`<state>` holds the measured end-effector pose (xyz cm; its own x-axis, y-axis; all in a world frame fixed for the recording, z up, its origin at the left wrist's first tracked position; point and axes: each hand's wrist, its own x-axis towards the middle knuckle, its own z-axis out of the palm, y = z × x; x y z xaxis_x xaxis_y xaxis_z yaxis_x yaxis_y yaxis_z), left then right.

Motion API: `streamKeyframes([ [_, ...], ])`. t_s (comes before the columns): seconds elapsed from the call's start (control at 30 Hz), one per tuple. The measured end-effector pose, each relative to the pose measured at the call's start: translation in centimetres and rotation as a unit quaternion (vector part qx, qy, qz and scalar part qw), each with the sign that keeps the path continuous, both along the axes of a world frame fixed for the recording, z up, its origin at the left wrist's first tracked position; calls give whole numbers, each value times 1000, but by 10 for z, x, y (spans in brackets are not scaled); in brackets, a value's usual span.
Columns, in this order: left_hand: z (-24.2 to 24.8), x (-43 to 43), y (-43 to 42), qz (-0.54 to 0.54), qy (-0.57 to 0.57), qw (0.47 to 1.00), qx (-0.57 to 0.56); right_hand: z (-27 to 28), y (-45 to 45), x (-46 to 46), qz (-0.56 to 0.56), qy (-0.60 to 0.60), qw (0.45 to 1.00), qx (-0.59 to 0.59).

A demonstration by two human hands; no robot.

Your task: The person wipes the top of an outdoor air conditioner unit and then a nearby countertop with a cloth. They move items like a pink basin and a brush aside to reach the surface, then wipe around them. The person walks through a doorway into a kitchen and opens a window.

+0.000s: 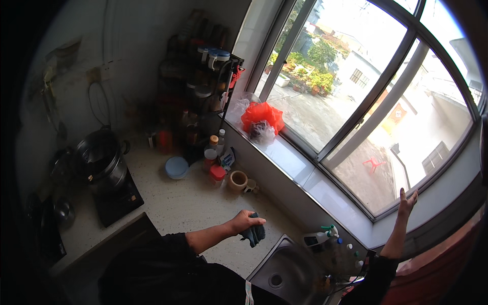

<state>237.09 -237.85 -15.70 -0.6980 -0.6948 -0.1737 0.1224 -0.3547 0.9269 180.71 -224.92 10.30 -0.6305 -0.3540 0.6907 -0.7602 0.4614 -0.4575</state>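
Note:
My left hand [244, 223] is closed around a dark grey-green cloth [254, 231], which hangs below the fingers above the speckled countertop [213, 248]. Over to the right, my right hand [408, 202] is raised near the lower corner of the sliding window [381, 213]. Its fingers are spread and hold nothing; whether they touch the frame I cannot tell. A stainless steel sink [293, 263] with a drain lies below and between both hands. On the wall side of it lies a spray bottle [318, 239] with a green-and-white trigger.
Red and clear plastic bags [263, 116] sit on the tiled windowsill [324, 194]. Along the counter stand a red-lidded jar [217, 173], a wooden mortar [238, 180], a mug [250, 186] and a pale blue bowl [177, 167]. A steel pot [103, 164] rests on a black cooktop [120, 202].

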Motion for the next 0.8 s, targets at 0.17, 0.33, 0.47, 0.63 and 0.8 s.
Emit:
streamKeyframes([
  [0.17,-27,-4,-28,-14,-9,996,85,-29,-32,-62,-119,-89,988,44],
  [0.33,-56,-14,-45,36,-23,995,93,-63,-37,-120,-196,-228,953,27],
  [0.47,-80,-24,-46,50,-59,992,103,-118,-35,-170,-178,-323,929,-34],
  [0.63,-101,-40,-46,46,-109,986,119,-174,-31,-222,-153,-326,925,-118],
  [0.8,-111,-64,-43,-13,-135,982,131,-181,-24,-258,-101,-351,914,-176],
])
